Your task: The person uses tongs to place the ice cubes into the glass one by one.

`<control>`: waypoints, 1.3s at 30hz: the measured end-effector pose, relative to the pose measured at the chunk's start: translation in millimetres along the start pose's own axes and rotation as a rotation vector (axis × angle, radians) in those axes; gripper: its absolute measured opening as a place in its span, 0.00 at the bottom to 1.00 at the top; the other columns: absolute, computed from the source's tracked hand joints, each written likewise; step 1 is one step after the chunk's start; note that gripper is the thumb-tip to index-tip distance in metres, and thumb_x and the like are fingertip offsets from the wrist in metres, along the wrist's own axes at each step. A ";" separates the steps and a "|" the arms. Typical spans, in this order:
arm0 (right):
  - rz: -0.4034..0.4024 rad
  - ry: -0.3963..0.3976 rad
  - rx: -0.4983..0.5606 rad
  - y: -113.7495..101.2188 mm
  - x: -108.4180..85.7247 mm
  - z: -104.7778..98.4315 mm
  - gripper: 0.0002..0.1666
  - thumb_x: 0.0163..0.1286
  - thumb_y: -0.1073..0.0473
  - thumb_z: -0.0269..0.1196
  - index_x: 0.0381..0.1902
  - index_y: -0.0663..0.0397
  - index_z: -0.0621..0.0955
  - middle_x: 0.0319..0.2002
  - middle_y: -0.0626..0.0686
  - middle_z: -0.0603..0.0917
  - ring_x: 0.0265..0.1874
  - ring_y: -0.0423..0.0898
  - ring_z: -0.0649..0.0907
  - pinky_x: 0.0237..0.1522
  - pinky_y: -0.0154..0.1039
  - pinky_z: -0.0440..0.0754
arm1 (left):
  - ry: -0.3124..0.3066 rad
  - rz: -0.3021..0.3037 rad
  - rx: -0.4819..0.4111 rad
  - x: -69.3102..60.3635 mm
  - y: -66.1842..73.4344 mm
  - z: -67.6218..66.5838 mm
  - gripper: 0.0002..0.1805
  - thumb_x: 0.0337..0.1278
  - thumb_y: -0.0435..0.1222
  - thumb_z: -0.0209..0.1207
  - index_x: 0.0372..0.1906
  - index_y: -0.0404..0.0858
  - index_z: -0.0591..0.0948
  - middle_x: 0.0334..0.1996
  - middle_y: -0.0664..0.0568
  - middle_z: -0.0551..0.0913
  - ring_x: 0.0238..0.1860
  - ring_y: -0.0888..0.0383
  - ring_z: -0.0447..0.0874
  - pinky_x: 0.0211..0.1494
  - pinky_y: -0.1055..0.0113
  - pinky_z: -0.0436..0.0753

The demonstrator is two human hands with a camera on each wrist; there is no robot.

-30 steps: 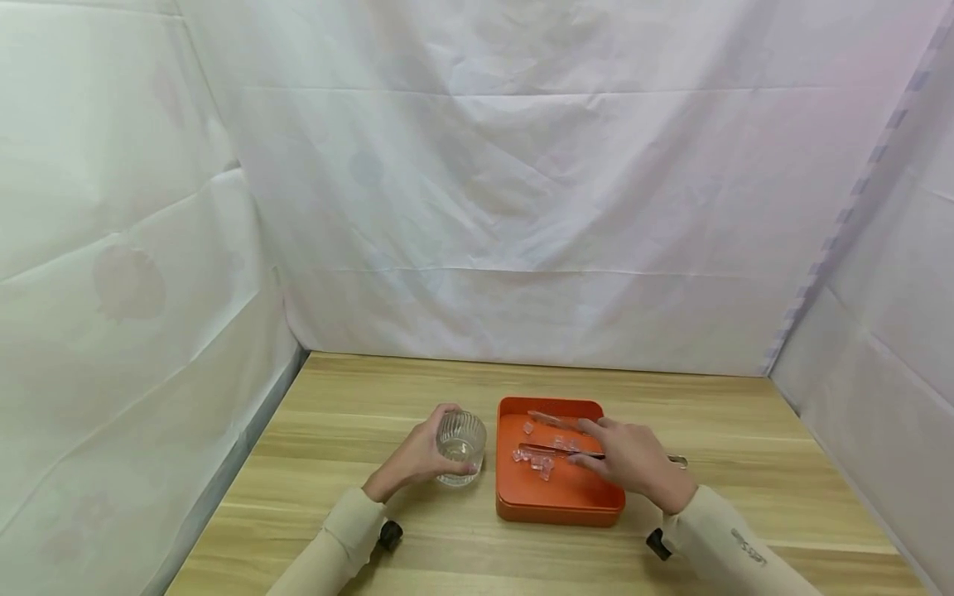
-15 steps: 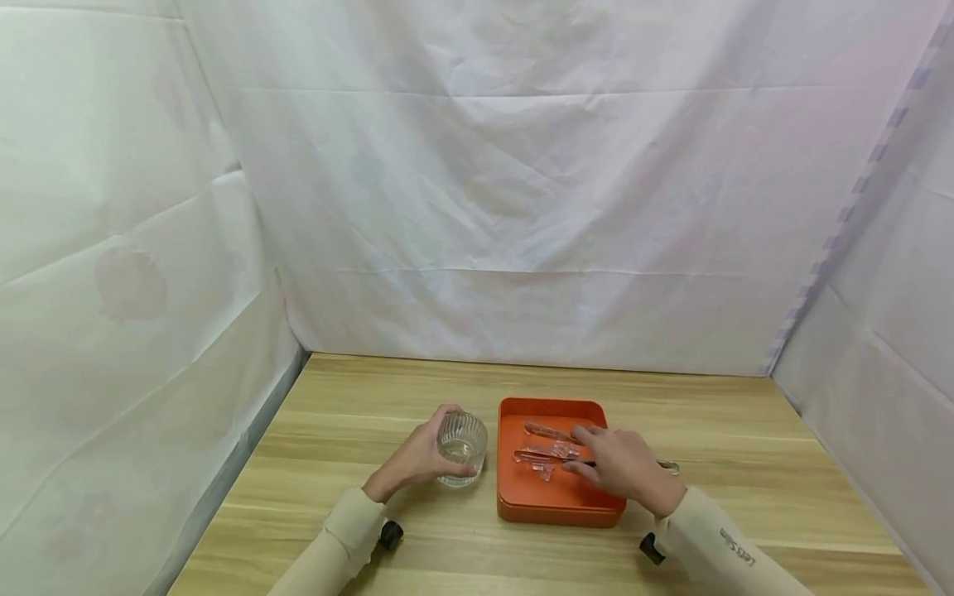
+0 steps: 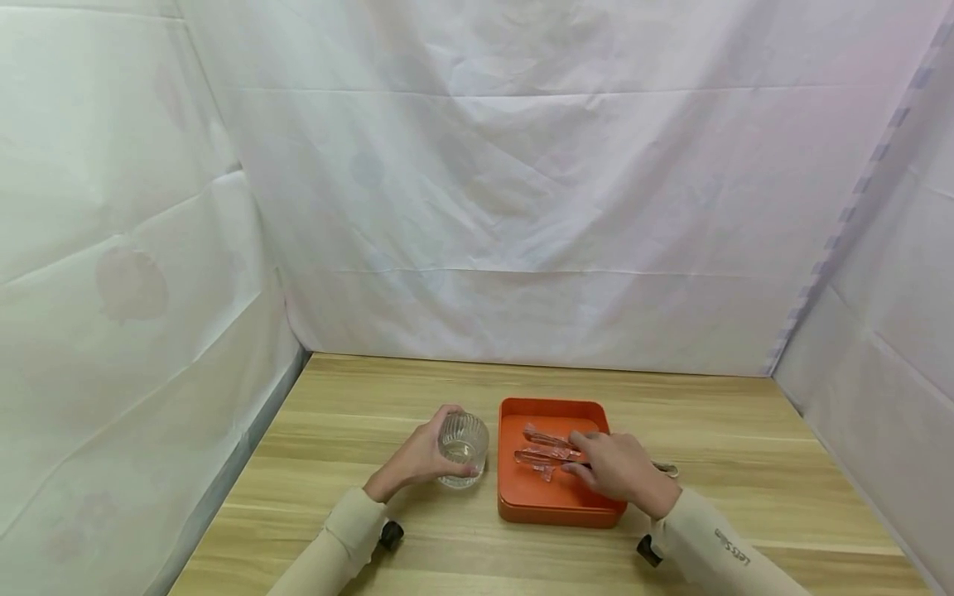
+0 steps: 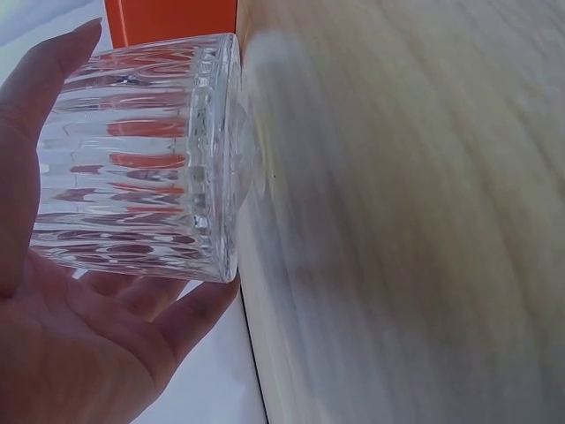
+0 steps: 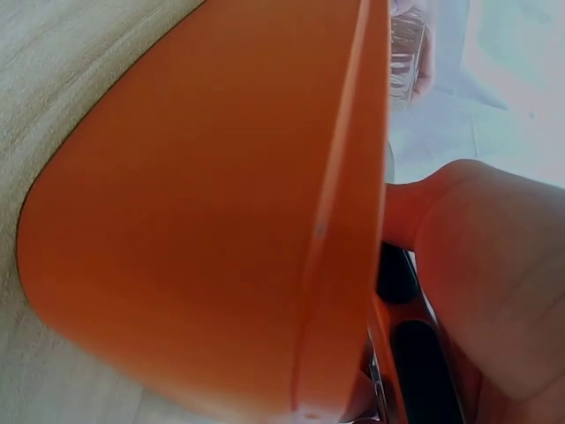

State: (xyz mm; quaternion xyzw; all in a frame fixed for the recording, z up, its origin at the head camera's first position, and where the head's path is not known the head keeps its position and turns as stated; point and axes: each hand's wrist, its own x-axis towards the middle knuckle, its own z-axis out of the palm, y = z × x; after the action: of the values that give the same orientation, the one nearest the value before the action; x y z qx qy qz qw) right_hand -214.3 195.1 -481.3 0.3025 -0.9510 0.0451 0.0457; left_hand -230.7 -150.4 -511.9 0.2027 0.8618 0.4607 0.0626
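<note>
Holding a glass (image 3: pixel 462 447) and tongs (image 3: pixel 538 458) at an orange tray (image 3: pixel 559 515)

Your left hand (image 3: pixel 421 454) curls round the clear, ribbed glass, which stands upright on the wood-grain table (image 3: pixel 373 385), just left of the tray. Your right hand (image 3: pixel 614 468) grips the tongs by their middle, the two arms parted and angled down into the tray among small clear pieces (image 3: pixel 544 473). Whether the tips touch any piece is hard to tell. White sheeting (image 3: pixel 522 182) hangs behind.

Tongs (image 3: pixel 542 459) partly hidden — clear pieces (image 3: pixel 544 473) blurred
</note>
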 end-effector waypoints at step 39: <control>-0.050 0.157 0.011 5.0 -1.4 -11.5 0.16 0.68 0.50 0.66 0.29 0.44 0.70 0.15 0.38 0.63 0.12 0.34 0.63 0.16 0.32 0.61 | -0.026 -0.016 -0.013 1.1 3.5 5.8 0.51 0.35 0.50 0.79 0.67 0.48 0.63 0.56 0.44 0.78 0.54 0.48 0.78 0.52 0.51 0.82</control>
State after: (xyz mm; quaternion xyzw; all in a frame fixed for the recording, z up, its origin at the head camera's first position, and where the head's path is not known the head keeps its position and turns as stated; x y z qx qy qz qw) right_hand -215.4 201.3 -470.4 0.3219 -0.9364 0.0727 0.1196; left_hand -229.0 -143.7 -512.2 0.2013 0.8596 0.4631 0.0788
